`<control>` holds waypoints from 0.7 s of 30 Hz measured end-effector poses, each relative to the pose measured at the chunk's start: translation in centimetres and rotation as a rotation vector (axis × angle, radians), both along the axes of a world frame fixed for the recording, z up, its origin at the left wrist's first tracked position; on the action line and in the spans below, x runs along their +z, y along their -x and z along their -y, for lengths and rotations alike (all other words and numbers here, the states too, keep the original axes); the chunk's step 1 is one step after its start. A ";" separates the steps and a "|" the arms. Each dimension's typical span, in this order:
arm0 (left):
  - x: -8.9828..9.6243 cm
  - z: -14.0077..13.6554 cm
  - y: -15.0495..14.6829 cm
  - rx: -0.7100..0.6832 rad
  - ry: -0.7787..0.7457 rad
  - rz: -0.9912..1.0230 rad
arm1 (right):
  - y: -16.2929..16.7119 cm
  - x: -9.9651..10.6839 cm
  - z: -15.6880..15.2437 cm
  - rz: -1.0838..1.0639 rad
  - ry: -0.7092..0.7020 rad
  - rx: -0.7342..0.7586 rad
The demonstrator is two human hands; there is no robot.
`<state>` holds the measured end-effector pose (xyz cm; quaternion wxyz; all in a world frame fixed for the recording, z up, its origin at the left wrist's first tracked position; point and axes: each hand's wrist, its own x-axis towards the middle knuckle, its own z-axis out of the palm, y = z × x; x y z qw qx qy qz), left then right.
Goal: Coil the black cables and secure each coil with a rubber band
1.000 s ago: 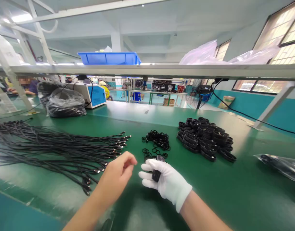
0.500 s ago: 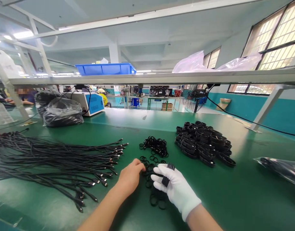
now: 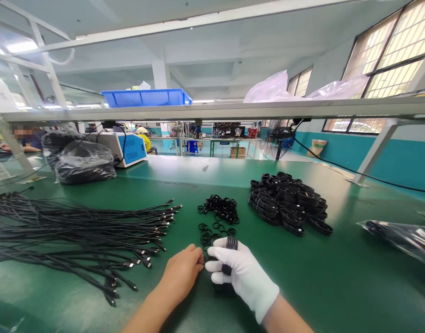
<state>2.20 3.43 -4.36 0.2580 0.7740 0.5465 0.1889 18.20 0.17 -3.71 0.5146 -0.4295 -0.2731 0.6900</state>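
Observation:
My left hand (image 3: 183, 269), bare, rests low over the green table with its fingers curled in a pinch. Whatever lies between those fingertips is hidden. Close beside it is my right hand (image 3: 242, 273) in a white glove, its fingers stretched out to the left and slightly apart. Stacked black rings (image 3: 232, 243) encircle some of the gloved fingers, and a second dark stack (image 3: 226, 269) shows lower on them. Loose black rings (image 3: 206, 234) lie just beyond the hands, partly covered by the glove. A denser pile of black rings (image 3: 221, 208) sits farther back.
Straight black cables (image 3: 129, 226) with metal plugs spread across the left. Coiled black cables (image 3: 290, 203) are heaped at the right, near a clear plastic bag (image 3: 403, 238). A bagged dark bundle (image 3: 85, 159) and a blue-vented machine (image 3: 129, 149) stand behind, under a shelf (image 3: 212, 112).
Both hands have come nearer to me and a little left in the view. The gloved hand now covers loose rings that showed before, and the bare hand's fingertips have left the loose rings.

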 end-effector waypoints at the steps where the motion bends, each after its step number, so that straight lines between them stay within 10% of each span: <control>1: 0.1 0.2 0.1 0.010 0.015 0.037 | 0.2 0.1 0.1 0.031 -0.013 0.004; 11: 0.2 3.6 0.0 0.069 0.539 0.936 | 2.7 0.1 0.9 0.465 -0.147 0.008; 21: 2.8 5.1 2.0 -0.135 0.490 0.822 | 2.7 -0.2 1.5 0.980 -0.412 -0.054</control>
